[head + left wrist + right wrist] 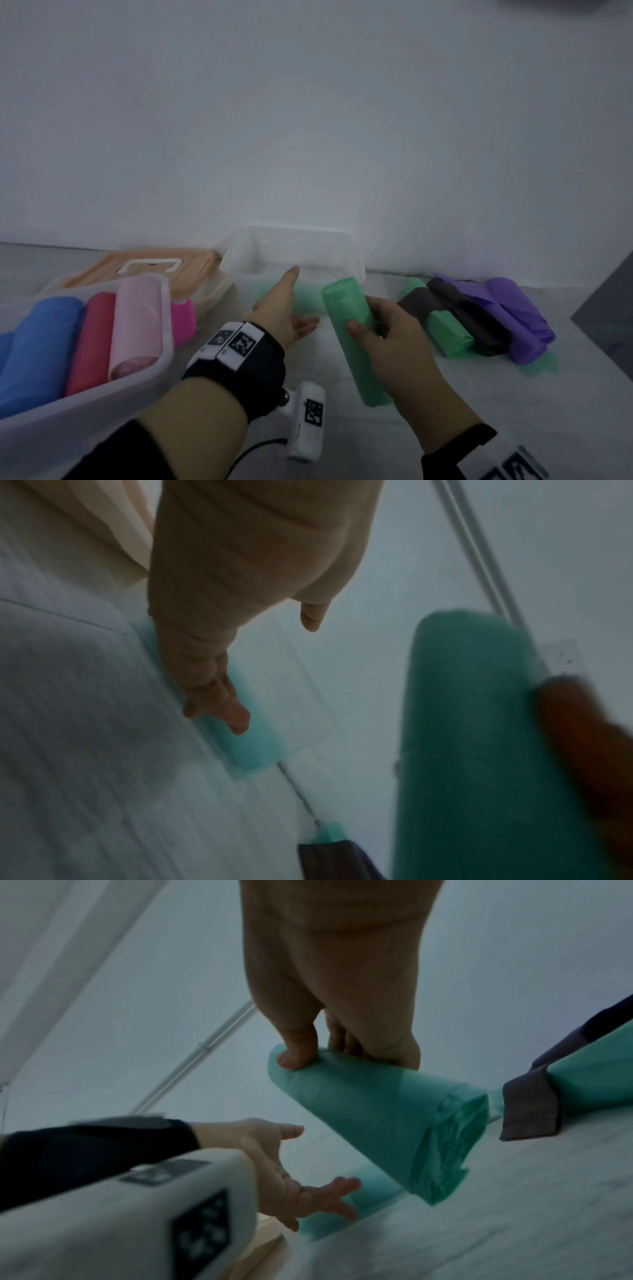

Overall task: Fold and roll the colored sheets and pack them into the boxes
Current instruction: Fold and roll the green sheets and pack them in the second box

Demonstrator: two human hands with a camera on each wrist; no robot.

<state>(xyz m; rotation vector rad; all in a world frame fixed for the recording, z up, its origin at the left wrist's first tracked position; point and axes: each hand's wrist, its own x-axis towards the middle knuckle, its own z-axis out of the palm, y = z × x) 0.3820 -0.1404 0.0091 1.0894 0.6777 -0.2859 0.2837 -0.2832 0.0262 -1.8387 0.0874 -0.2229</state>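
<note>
While the clear box (356, 270) waits by the wall, the right hand (404, 339) grips 1 green roll (352, 329) just short of it, left hand (284, 308) open alongside; a loosened grip could let it unroll.

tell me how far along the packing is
Done: blue, red and pink rolls fill the near box. In hand: the right hand grips a green roll by the clear box, which already seems to hold something green; the left hand is open. Left: green, dark and purple rolls on the table.
</note>
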